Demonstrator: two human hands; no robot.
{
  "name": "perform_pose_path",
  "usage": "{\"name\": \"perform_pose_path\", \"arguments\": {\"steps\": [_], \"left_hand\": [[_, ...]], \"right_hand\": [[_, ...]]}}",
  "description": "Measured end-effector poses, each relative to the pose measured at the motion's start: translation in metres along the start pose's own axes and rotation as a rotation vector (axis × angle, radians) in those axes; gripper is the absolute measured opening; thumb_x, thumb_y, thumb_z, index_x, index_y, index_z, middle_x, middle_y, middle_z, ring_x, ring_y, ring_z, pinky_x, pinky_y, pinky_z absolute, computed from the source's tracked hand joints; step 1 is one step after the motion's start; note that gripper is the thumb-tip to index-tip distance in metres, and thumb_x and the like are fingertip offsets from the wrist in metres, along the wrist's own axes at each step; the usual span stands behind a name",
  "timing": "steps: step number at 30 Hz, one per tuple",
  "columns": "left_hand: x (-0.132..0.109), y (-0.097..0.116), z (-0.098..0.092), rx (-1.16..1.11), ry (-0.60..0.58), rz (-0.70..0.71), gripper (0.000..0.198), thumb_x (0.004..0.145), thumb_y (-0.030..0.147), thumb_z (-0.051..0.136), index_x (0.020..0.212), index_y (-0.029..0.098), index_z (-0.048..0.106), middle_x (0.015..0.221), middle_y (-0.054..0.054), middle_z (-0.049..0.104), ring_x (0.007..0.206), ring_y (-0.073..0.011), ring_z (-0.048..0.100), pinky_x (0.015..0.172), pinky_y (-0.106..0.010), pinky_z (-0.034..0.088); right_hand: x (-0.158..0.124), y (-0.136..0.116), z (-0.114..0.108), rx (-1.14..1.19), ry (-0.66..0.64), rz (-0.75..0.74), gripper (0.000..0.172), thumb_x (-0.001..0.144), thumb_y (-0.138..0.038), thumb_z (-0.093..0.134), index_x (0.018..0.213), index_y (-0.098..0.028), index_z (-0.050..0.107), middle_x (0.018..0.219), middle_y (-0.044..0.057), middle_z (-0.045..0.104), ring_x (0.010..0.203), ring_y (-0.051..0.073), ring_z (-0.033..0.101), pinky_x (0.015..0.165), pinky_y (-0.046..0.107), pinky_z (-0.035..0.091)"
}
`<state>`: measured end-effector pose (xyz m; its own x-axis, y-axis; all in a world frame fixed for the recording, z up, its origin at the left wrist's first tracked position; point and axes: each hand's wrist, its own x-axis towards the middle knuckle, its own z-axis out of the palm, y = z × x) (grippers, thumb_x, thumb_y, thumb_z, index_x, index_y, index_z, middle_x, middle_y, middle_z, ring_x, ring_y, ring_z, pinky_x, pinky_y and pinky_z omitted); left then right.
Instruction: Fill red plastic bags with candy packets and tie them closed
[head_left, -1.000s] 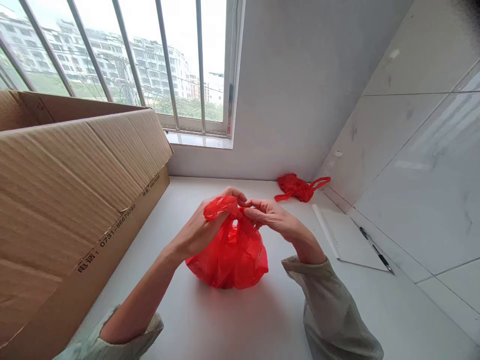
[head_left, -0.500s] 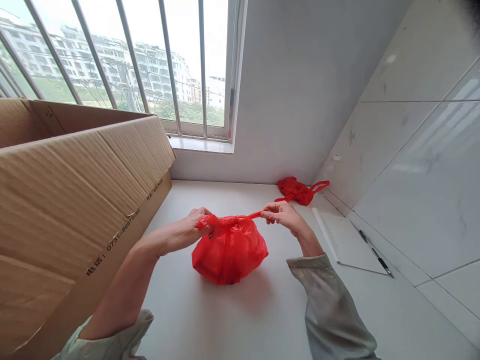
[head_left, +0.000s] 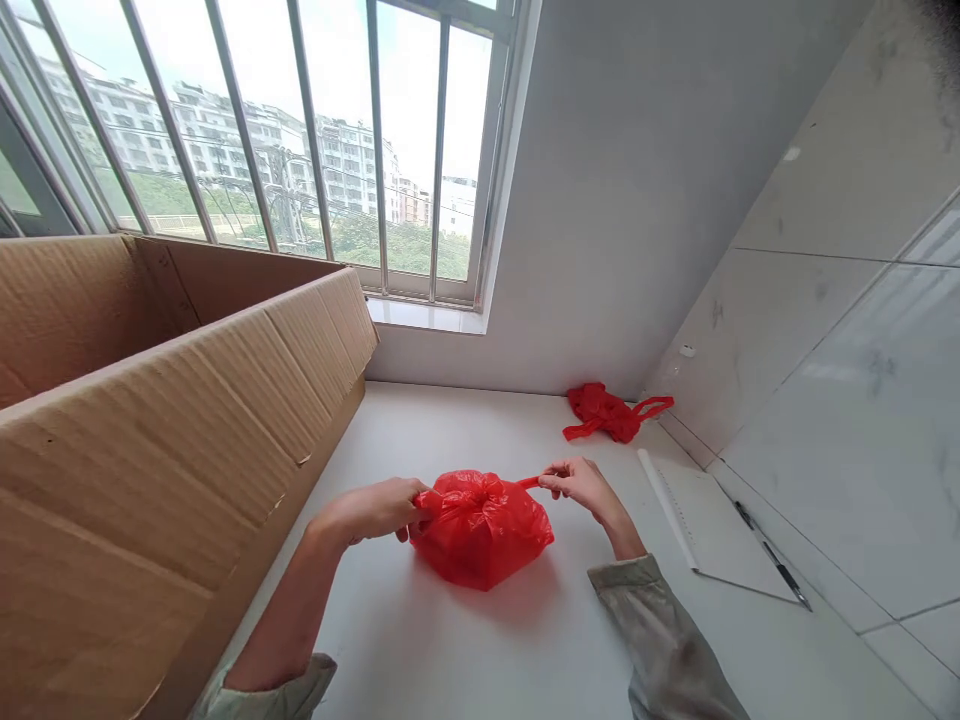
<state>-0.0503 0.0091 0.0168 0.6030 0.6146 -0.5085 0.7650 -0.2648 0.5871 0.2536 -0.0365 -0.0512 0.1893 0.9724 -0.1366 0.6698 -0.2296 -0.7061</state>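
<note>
Red bag (head_left: 480,560): bulging and rounded, resting on the white table (head_left: 450,660) in front of the person, between the two hands; what is inside cannot be made out through the plastic
Knot (head_left: 486,489): the mouth is gathered into a bunched tie at the top, so the closing looks mostly done, as a judgement; how firm the tie is cannot be told
Bag ends: one stretches out to each side of the tie and both are in hand, so releasing them is not yet done
Left hand (head_left: 386,508): fingers curled in, thumb and forefinger pinching the left end close against the bag; the other fingers are partly hidden
Right hand (head_left: 581,485): thumb and fingertips pressed together on the thin right end, which runs straight from the tie
Second red bag (head_left: 604,412): crumpled near the back wall, a handle loop reaching to the right, touched by neither hand
Cardboard box (head_left: 187,430): open-topped, on the left, with no readable print on the faces in view
Notebook (head_left: 735,530): at the right, small marks along its left edge, too fine to read
Pen (head_left: 772,555): along the notebook's right edge, no brand legible
</note>
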Motion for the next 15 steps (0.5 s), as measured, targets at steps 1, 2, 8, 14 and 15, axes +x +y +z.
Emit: {"name": "perform_pose_path", "arguments": {"steps": [1,2,8,14,15], "left_hand": [[0.000,-0.001,0.000,0.004,-0.010,0.009,0.011,0.070,0.029,0.044,0.066,0.019,0.048,0.076,-0.002,0.056,0.077,-0.0201,0.055,0.068,-0.030,0.036],[0.000,-0.002,0.000,0.023,-0.015,0.026,0.009,0.070,0.026,0.045,0.067,0.019,0.049,0.078,-0.002,0.057,0.077,-0.0200,0.057,0.068,-0.030,0.037],[-0.033,-0.006,0.021,0.119,0.246,0.165,0.026,0.081,0.017,0.045,0.098,0.025,0.063,0.094,-0.004,0.062,0.092,-0.0222,0.060,0.076,-0.032,0.044],[-0.117,0.008,0.046,0.075,0.568,0.315,0.046,0.095,0.023,0.046,0.138,0.038,0.045,0.137,-0.002,0.055,0.121,-0.0212,0.055,0.099,-0.029,0.044],[-0.131,0.012,0.044,0.096,0.529,0.365,0.040,0.096,0.028,0.046,0.135,0.040,0.047,0.128,-0.002,0.061,0.111,-0.0201,0.061,0.092,-0.028,0.047]], "right_hand": [[-0.001,-0.001,0.000,-0.073,-0.002,0.020,0.024,0.077,-0.037,0.059,0.078,-0.019,0.075,0.059,0.001,0.064,0.065,0.016,0.055,0.060,0.026,0.036],[-0.003,-0.003,-0.001,-0.149,0.005,0.040,0.023,0.079,-0.035,0.057,0.079,-0.020,0.075,0.063,0.002,0.066,0.068,0.017,0.057,0.061,0.027,0.037],[-0.030,-0.053,-0.010,-0.473,0.248,-0.058,0.043,0.090,-0.026,0.044,0.130,-0.023,0.061,0.119,0.011,0.065,0.098,0.023,0.063,0.077,0.033,0.045],[-0.042,-0.079,0.040,-0.496,-0.081,-0.442,0.049,0.078,-0.030,0.060,0.127,-0.033,0.062,0.122,0.005,0.065,0.108,0.024,0.062,0.084,0.031,0.050],[-0.039,-0.070,0.051,-0.541,-0.067,-0.479,0.048,0.075,-0.028,0.061,0.122,-0.032,0.065,0.117,0.005,0.068,0.105,0.024,0.064,0.083,0.032,0.051]]}}
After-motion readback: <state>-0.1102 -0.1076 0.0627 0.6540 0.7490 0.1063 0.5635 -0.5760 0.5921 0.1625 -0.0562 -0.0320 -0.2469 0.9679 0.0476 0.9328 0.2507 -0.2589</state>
